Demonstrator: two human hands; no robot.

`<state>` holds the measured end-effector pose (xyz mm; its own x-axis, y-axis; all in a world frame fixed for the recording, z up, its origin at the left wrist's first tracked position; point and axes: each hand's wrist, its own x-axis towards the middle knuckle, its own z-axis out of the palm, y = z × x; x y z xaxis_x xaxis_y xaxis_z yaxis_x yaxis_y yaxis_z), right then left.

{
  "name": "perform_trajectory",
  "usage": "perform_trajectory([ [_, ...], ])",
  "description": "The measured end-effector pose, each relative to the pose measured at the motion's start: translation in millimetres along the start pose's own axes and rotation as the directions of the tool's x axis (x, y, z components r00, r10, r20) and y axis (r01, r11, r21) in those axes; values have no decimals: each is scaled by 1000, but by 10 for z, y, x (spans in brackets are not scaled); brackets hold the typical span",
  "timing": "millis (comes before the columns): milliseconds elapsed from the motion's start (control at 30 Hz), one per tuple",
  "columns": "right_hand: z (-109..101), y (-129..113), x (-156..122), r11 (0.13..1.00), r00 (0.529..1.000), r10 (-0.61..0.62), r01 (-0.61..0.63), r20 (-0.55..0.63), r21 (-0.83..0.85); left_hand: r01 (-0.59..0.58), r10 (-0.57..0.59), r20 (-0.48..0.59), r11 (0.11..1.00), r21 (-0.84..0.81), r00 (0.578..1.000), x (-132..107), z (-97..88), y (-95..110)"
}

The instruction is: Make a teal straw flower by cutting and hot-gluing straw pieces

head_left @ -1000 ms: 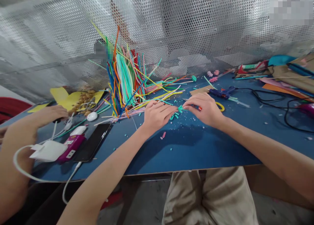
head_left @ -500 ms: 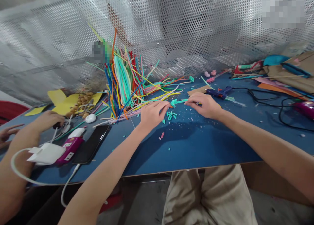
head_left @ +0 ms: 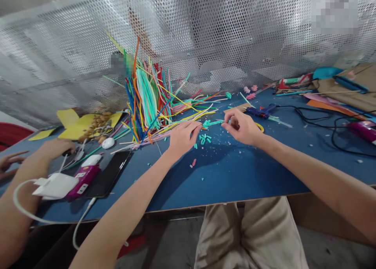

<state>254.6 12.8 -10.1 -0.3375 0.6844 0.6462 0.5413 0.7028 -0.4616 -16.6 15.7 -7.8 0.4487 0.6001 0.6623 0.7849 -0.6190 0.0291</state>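
Note:
A turquoise pipe cleaner stem [head_left: 216,122] with short turquoise pieces clustered at its left end is held low over the blue table. My left hand [head_left: 183,138] is closed on that clustered end, its fingertips pinched together. My right hand [head_left: 242,128] has curled fingers, with the thumb and fingertips at the stem's right end; a small gap shows inside the curl. Just below, several short cut turquoise pieces [head_left: 203,139] lie loose on the table. Two small pink pieces [head_left: 193,163] rest nearer the front edge.
A bundle of coloured pipe cleaners [head_left: 148,96] stands behind my left hand. Beyond my right hand lies a blue glue gun [head_left: 263,111] with a black cord. A phone [head_left: 110,175], a purple power strip [head_left: 85,179] and another person's hand [head_left: 57,147] are at left.
My right hand has turned slightly and its fingers have curled more loosely at the stem's end. My left hand has stayed nearly in place, still on the clustered end.

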Motion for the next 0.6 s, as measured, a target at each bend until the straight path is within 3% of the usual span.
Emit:
perform_trajectory([
  [100,30,-68,3,1000,997,-3,4,-81,2,-46,46,10,999,4,999,4,-5,15],
  [333,63,-64,-1,990,990,-129,126,-57,-66,-51,49,-55,998,-29,997,-7,2,41],
  [500,84,-78,1,992,984,-121,115,-128,-54,-60,57,-149,998,-18,987,20,-94,155],
  [600,101,-102,0,990,974,-142,137,-175,-39,-109,107,-131,994,-6,986,17,-115,217],
])
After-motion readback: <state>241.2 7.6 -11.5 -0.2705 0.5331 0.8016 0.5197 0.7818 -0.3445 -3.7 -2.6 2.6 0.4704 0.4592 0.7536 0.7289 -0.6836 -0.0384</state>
